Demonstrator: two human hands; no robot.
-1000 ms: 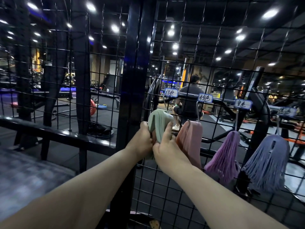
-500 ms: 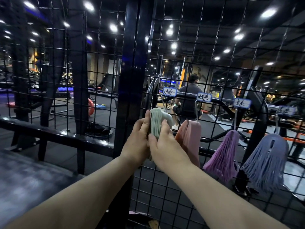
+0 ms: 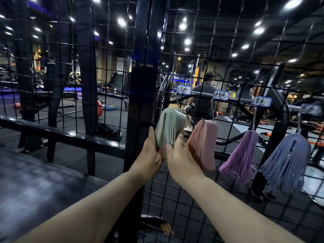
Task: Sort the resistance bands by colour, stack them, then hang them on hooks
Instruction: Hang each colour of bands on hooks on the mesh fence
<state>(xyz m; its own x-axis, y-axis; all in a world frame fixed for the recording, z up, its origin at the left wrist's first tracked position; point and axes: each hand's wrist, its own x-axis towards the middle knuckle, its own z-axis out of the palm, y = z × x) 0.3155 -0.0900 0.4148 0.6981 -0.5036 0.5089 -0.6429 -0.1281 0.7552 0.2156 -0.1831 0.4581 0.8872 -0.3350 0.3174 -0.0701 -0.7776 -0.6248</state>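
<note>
**Hands lower on the green stack than half a second ago**

Left hand (image 3: 150, 155) lies flat, fingers straight up along the left side of the green bands (image 3: 171, 125). The right hand (image 3: 180, 155) pinches the bundle's lower right edge, thumb in front. Half a second ago both hands sat higher and covered most of it; now the rounded, folded-over top shows, all thin flat layers like book pages. That top reaches the metal hook (image 3: 178, 104), but I can't tell if it's actually caught on it.

To the right, on their own hooks on the black wire grid (image 3: 192, 190), hang the pink bands (image 3: 203, 142) as a smooth slab, then the purple bands (image 3: 240, 156) and blue bands (image 3: 287, 162), both splayed and stringy. Handwritten labels (image 3: 183, 89) sit above. Behind the grid a person (image 3: 204, 97) sits.
</note>
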